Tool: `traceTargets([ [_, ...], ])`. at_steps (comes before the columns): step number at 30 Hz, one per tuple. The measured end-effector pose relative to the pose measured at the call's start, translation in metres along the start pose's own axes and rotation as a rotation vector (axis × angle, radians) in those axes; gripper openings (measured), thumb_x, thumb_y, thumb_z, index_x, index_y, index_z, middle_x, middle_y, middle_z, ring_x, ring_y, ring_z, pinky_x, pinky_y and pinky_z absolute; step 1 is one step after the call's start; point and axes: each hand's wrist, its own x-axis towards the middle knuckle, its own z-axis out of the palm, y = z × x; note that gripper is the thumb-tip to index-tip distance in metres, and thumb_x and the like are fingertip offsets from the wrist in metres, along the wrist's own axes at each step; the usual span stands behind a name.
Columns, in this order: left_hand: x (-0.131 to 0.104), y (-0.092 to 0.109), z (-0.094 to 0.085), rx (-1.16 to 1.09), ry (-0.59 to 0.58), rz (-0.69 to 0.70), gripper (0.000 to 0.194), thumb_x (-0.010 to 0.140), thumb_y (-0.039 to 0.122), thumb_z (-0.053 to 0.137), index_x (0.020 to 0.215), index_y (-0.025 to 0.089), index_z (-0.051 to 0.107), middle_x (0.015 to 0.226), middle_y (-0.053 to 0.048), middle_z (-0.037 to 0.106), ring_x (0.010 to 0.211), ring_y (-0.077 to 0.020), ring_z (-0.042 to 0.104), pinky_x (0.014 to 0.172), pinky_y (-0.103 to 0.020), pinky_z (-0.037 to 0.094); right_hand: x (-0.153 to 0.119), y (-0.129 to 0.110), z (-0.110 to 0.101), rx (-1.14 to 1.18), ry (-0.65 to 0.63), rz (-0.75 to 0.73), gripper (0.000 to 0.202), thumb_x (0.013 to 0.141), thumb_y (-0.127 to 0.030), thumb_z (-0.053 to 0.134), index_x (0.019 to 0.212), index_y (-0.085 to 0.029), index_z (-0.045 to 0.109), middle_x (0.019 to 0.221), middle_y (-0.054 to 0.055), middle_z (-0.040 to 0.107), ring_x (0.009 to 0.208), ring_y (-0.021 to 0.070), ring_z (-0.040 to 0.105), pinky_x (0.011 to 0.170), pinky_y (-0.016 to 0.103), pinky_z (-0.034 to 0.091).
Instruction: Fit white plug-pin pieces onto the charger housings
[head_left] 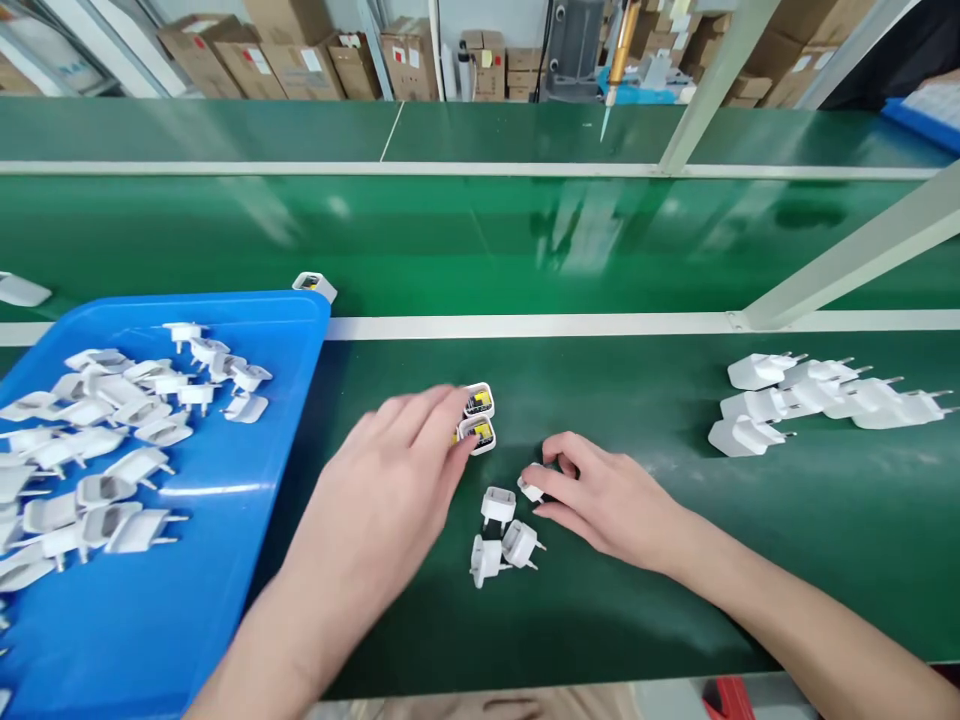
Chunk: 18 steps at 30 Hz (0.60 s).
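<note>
My left hand is closed around a small group of white charger housings on the green bench, its thumb and fingertips against them. Two housings show past my fingers, a far one and a nearer one, open ends up with yellow and dark parts inside. More of the group is hidden under the hand. My right hand pinches a small white plug cap just above the bench. Beside it lie three loose plug caps with pins: an upper one, a right one and a left one.
A blue tray at left holds many white plug caps. Several chargers with pins stand grouped at right. One open housing sits behind the tray, past the white rail. A slanted white post rises at right.
</note>
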Motion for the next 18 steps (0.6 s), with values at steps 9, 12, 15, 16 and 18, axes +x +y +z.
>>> traceTargets([
  [9,0.050,-0.009,0.023,-0.104,-0.310,0.011,0.035,0.102,0.029,0.067,0.135,0.018,0.059,0.133,-0.009,0.064,0.118,-0.0284,0.063,0.102,-0.044,0.047,-0.007,0.030,-0.012,0.420,0.312,0.178,0.009,0.107,-0.024,0.051,0.108,-0.025,0.060,0.112,0.007,0.065,0.098,0.0196,0.067,0.083,0.034,0.060],
  [12,0.058,-0.006,0.023,-0.138,-0.345,-0.047,0.031,0.104,0.026,0.062,0.134,0.019,0.060,0.132,-0.009,0.065,0.115,-0.0283,0.064,0.100,-0.043,0.047,-0.007,0.035,-0.013,0.521,0.446,0.238,0.005,0.106,-0.027,0.056,0.108,-0.025,0.060,0.111,0.008,0.064,0.100,0.0210,0.067,0.085,0.037,0.062],
  [15,0.064,-0.008,0.029,-0.159,-0.329,-0.035,0.025,0.106,0.022,0.056,0.130,0.018,0.062,0.126,-0.009,0.068,0.110,-0.0265,0.066,0.098,-0.042,0.047,-0.007,0.037,-0.012,0.617,0.538,0.240,0.007,0.105,-0.028,0.058,0.111,-0.026,0.061,0.113,0.008,0.061,0.099,0.0198,0.067,0.085,0.037,0.065],
  [16,0.065,-0.010,0.031,-0.168,-0.323,-0.024,0.023,0.107,0.022,0.054,0.128,0.018,0.062,0.124,-0.008,0.068,0.109,-0.0257,0.066,0.099,-0.042,0.046,-0.008,0.037,-0.012,0.630,0.551,0.236,0.008,0.105,-0.027,0.058,0.112,-0.026,0.062,0.114,0.008,0.060,0.097,0.0189,0.067,0.082,0.036,0.065],
  [18,0.066,-0.014,0.034,-0.177,-0.312,-0.022,0.020,0.108,0.023,0.054,0.126,0.019,0.063,0.121,-0.006,0.070,0.106,-0.0247,0.067,0.099,-0.043,0.044,-0.007,0.037,-0.014,0.620,0.558,0.234,0.011,0.105,-0.026,0.057,0.115,-0.026,0.063,0.114,0.008,0.059,0.093,0.0176,0.066,0.078,0.035,0.065],
])
